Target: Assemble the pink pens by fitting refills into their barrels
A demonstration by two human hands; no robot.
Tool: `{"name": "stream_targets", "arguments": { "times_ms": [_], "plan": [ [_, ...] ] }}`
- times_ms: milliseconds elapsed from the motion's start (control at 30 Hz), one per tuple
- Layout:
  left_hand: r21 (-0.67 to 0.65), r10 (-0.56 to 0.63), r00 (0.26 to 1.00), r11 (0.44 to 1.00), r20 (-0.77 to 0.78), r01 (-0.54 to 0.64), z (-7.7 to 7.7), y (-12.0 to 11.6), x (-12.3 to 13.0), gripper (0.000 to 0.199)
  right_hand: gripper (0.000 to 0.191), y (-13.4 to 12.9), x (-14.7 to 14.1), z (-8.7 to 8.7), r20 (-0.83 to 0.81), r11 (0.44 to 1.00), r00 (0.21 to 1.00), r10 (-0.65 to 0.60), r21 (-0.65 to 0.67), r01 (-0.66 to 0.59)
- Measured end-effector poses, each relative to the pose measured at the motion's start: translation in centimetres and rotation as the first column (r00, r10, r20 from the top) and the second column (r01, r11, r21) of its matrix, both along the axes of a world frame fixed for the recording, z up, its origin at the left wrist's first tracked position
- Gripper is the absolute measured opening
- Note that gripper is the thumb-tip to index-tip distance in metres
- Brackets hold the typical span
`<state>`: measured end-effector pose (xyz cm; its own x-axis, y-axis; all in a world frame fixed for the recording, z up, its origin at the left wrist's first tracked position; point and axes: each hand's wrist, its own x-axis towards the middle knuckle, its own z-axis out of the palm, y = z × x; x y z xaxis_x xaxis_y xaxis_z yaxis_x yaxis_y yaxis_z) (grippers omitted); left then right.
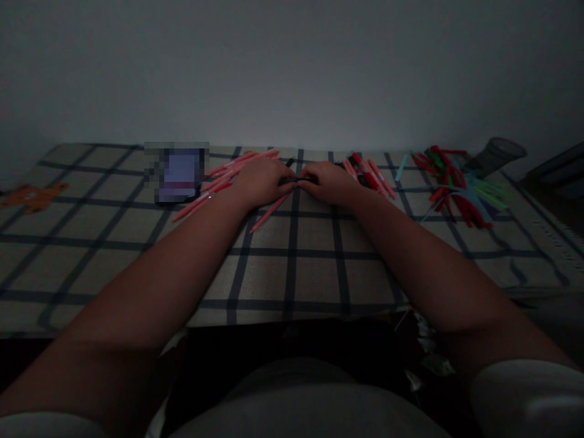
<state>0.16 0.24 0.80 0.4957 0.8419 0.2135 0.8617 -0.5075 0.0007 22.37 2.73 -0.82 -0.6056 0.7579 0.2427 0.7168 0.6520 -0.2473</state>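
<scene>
Close together over the middle of the table, both hands pinch a slim black pen-like piece (298, 179). My left hand (262, 182) is closed on its left end, and my right hand (332, 181) is closed on its right end. Whether it is one part or two, I cannot tell. Under my left hand lies a pink pen (270, 213), its pointed end toward me. Several pink pens (225, 176) are spread beside and behind my left hand. Beyond my right wrist is a group of red, pink and black pens (371, 173), partly hidden by the hand.
A checked cloth (314, 274) covers the table, with a wall behind. A blurred-out purplish object (180, 176) stands at the left, and an orange bear-shaped piece (34, 198) farther left. At the right are colourful strips (460, 188) and a tilted clear cup (497, 155).
</scene>
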Motion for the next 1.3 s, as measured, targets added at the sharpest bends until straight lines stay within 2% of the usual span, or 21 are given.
{"name": "stream_targets", "arguments": {
  "times_ms": [500,867,1300],
  "plan": [
    [-0.001,-0.005,1.0,1.0,0.001,0.005,0.16,-0.13,0.07,0.039,0.027,-0.01,0.04,-0.05,-0.004,1.0,1.0,-0.007,-0.006,0.007],
    [-0.058,0.02,1.0,0.998,0.019,-0.018,0.44,-0.42,0.3,0.041,0.027,-0.04,-0.03,0.01,0.006,1.0,1.0,-0.004,-0.004,0.004],
    [-0.013,-0.009,1.0,1.0,0.004,0.009,0.01,-0.04,0.05,0.04,0.03,-0.12,0.01,0.04,0.013,1.0,1.0,-0.006,-0.002,0.006]
  ]
}}
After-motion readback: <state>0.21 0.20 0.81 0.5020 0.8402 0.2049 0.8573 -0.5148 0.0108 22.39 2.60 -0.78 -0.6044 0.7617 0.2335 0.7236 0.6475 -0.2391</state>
